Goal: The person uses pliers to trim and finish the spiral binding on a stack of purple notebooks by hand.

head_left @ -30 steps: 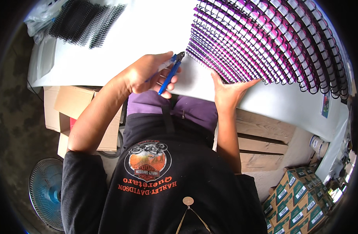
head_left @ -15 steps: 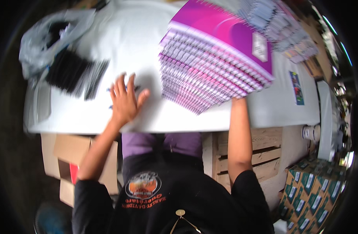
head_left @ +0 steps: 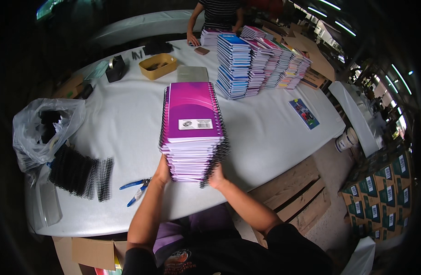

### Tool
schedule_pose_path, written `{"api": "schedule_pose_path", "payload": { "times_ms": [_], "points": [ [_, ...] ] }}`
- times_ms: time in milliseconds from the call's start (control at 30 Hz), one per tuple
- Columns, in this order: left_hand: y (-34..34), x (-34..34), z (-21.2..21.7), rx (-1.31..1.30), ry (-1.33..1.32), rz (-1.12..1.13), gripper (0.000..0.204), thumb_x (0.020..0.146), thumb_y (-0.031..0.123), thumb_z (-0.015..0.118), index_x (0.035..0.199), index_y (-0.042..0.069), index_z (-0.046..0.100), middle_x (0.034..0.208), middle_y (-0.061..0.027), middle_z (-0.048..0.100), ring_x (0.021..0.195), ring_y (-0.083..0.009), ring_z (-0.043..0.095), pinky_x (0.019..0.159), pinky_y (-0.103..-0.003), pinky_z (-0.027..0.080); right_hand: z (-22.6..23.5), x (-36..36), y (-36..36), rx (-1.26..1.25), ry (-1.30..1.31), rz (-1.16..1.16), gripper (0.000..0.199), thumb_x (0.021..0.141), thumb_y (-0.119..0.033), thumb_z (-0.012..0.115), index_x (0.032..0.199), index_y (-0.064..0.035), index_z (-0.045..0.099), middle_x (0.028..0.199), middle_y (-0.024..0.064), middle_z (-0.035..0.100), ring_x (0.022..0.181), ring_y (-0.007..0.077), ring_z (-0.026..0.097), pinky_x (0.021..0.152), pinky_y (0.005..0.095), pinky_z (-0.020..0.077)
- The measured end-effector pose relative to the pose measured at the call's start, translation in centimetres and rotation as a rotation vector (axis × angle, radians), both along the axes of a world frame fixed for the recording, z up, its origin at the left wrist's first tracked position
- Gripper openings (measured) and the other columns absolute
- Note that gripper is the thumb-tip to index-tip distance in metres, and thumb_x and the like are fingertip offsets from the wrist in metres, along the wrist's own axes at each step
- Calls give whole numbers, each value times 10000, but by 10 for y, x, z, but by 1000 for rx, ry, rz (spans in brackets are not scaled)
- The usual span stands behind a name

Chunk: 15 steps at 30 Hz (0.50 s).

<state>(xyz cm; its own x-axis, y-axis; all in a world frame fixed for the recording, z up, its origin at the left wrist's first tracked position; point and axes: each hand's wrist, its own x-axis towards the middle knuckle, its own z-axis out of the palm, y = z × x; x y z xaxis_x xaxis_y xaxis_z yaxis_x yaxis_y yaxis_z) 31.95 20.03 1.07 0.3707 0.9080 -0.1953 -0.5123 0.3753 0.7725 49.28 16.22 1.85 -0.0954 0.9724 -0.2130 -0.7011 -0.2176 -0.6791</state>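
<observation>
A tall stack of purple and pink spiral notebooks (head_left: 191,117) stands over the table directly before me, black coils along both sides. Gripping its lower left side is my left hand (head_left: 162,170); its fingers are partly hidden behind the notebooks. On the lower right side my right hand (head_left: 216,176) presses against the coils, with its fingertips out of sight. Whether the stack rests on the table cannot be made out. Just left of my left forearm lie blue-handled pliers (head_left: 138,189). Further left are several loose black spiral coils (head_left: 79,174).
Stacks of notebooks (head_left: 233,68) rise at the back right, near a person (head_left: 219,16) across the table. A yellow basket (head_left: 158,66), a tape dispenser (head_left: 115,69) and a grey pad (head_left: 192,74) sit farther back. At left is a plastic bag (head_left: 47,130); a blue booklet (head_left: 304,114) lies right.
The notebook stack has swung from the upper right to the middle before me. My left hand, spread over the table before, now grips its side. The view has lifted, showing more of the far table.
</observation>
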Motion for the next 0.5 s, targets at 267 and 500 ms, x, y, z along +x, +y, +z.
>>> {"api": "schedule_pose_path", "payload": {
  "times_ms": [267, 500],
  "points": [
    [12, -7, 6, 240, 286, -132, 554, 964, 386, 353, 1381, 24, 316, 1362, -87, 421, 1209, -190, 432, 1026, -345, 360, -37, -23, 4, 56, -86, -187, 632, 951, -493, 311, 1401, -51, 268, 1352, 106, 415, 1210, 191, 432, 1035, 331, 343],
    [18, -27, 6, 105, 2, 15, 631, 931, 521, 347, 1376, 74, 337, 1345, -81, 448, 1209, -218, 451, 1015, -386, 372, 18, -25, 17, 465, -102, -89, 857, 893, -663, 188, 1407, -121, -233, 1492, 104, -222, 1391, 218, -89, 1131, 383, 26]
  ]
}}
